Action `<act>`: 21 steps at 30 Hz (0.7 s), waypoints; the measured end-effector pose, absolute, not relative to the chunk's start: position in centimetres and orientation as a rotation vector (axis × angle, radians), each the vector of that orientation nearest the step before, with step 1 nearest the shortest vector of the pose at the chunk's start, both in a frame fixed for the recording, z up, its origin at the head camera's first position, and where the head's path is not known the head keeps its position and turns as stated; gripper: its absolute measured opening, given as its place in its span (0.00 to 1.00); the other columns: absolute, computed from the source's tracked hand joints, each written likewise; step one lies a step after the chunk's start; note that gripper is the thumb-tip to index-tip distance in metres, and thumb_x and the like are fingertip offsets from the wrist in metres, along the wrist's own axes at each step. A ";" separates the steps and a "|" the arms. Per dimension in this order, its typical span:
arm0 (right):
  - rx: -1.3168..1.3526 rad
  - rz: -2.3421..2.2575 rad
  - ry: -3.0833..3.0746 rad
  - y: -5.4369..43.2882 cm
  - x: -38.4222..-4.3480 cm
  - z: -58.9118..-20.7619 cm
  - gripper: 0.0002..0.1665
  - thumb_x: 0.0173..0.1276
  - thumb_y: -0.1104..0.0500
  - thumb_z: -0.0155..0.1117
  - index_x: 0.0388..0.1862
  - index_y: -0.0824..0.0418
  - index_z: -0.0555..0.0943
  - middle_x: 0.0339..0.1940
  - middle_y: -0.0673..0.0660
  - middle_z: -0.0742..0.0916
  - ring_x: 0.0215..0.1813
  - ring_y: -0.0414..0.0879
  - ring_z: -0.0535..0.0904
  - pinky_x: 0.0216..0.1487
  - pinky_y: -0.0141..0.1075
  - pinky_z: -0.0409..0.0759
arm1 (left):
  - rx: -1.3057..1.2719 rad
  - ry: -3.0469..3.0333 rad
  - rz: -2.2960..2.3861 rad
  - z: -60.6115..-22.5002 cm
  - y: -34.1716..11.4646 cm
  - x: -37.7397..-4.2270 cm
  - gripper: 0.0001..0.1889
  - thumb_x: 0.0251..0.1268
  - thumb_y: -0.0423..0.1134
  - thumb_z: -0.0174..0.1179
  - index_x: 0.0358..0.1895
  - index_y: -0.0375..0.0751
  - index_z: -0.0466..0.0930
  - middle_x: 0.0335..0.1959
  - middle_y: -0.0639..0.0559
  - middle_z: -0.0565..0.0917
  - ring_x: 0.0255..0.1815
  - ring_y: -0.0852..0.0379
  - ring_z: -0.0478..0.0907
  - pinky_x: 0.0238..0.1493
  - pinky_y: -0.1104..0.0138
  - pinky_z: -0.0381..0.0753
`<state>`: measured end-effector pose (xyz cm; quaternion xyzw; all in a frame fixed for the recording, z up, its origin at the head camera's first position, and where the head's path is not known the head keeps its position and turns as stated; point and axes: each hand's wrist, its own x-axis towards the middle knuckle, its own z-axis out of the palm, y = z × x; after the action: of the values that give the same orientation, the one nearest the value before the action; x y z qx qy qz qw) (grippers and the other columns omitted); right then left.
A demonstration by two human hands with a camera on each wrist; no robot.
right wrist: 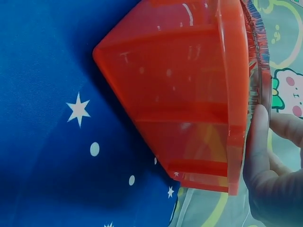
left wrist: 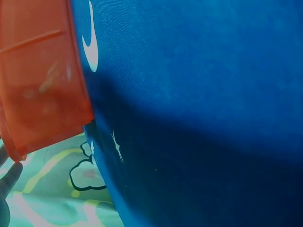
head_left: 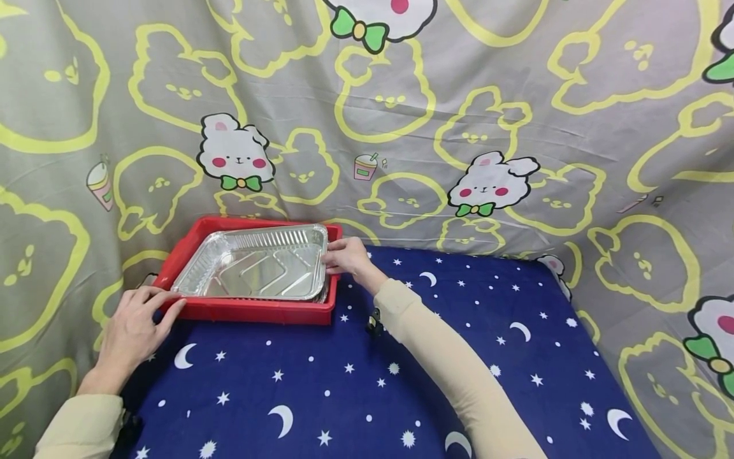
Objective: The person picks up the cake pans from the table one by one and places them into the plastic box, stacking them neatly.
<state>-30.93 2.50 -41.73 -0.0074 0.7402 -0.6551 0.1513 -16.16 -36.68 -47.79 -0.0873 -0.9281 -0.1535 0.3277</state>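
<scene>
A shallow rectangular foil tray (head_left: 264, 264) sits in a red plastic bin (head_left: 258, 312), tilted with its right end raised above the rim. My right hand (head_left: 350, 258) pinches that raised end between thumb and fingers, which the right wrist view confirms beside the foil edge (right wrist: 258, 52). Another foil edge shows just under the tray at the bin's right side; how many lie below is hidden. At the near left corner, my left hand (head_left: 134, 325) grips the bin's rim, fingers on top and thumb lower; the left wrist view shows only some fingertips (left wrist: 13, 175) there.
The bin stands at the back left of a table under a dark blue cloth (head_left: 344, 395) with white moons and stars. Behind it and to both sides hangs a grey curtain (head_left: 401, 153) printed with yellow outlines and white rabbits.
</scene>
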 end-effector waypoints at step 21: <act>-0.011 -1.894 2.168 2.9 -31.2 -41.9 0.25 0.64 0.76 0.69 0.62 0.74 0.81 0.35 0.65 0.91 0.23 0.42 0.85 0.28 0.33 0.89 | -0.222 -2.433 -0.407 -47.8 -36.5 -16.3 0.14 0.57 0.35 0.74 0.45 0.35 0.87 0.45 0.32 0.82 0.54 0.30 0.74 0.51 0.34 0.76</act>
<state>-31.25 2.92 -41.86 -0.0037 0.7464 -0.6524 0.1310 -16.28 -36.54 -47.76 -0.0848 -0.9286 -0.1554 0.3263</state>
